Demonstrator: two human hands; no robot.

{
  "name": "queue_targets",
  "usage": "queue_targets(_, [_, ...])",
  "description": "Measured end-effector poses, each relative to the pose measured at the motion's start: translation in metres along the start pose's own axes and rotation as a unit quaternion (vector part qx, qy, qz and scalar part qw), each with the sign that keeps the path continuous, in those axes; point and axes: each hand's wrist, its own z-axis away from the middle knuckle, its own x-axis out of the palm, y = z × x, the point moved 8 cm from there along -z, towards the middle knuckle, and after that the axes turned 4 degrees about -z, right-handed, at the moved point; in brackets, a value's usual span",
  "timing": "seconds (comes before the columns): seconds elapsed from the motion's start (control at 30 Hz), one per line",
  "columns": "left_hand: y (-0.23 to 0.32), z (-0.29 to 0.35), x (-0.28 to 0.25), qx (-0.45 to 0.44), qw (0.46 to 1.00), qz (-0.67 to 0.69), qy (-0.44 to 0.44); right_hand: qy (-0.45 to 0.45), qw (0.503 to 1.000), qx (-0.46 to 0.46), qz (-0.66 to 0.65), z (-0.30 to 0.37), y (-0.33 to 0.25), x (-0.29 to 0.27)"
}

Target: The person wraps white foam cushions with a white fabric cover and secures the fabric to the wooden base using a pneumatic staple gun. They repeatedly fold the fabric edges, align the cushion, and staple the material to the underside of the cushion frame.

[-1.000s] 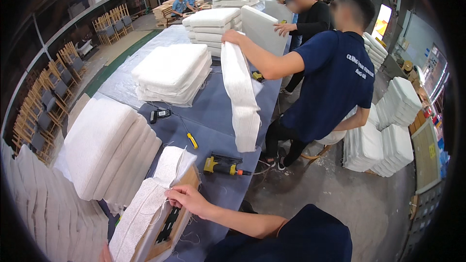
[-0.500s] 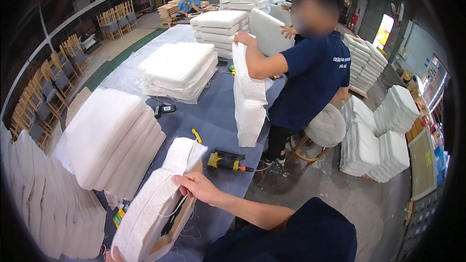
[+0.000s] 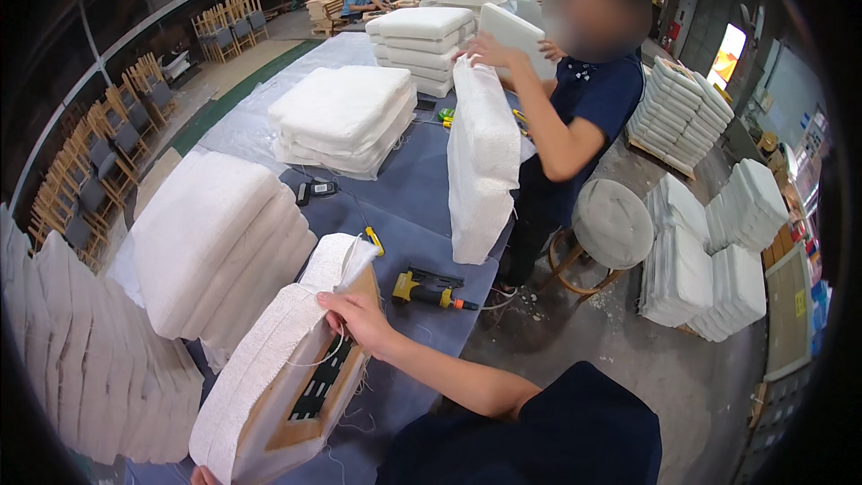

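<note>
A white fabric-covered seat cushion [image 3: 256, 364] stands on its edge on the table in front of me. Its underside, turned to the right, shows a wooden frame with dark webbing, and loose threads hang from the cover. My right hand [image 3: 357, 319] pinches the cover at the upper edge, thumb on the fabric, with a white cord trailing below the fingers. At the cushion's lower end my left hand [image 3: 204, 476] grips the near corner; only a few fingers show. A yellow and black staple gun [image 3: 422, 289] lies beyond the cushion, beside a yellow-handled tool [image 3: 374, 240].
Stacked white cushions [image 3: 202, 242] stand close on the left, with another stack [image 3: 341, 112] farther up the blue-grey table [image 3: 395, 207]. Across it, a co-worker [image 3: 584, 117] holds an upright cushion [image 3: 480, 162]. A round stool [image 3: 613, 224] and more stacks [image 3: 678, 278] stand on the right.
The cushion in my hands has tipped so that more of its frame and webbing shows. The co-worker has turned toward the table and shifted the upright cushion slightly.
</note>
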Motion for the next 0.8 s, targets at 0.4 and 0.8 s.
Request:
queue_targets(0.4, [-0.084, 0.034, 0.080, -0.350, 0.835, 0.380, 0.193, 0.043, 0.999, -0.005, 0.003, -0.020, -0.002, 0.010])
queue_targets(0.8, [-0.115, -0.037, 0.111, -0.180, 0.965, 0.183, 0.062, 0.068, 0.991, -0.075, -0.090, 0.022, 0.013, 0.000])
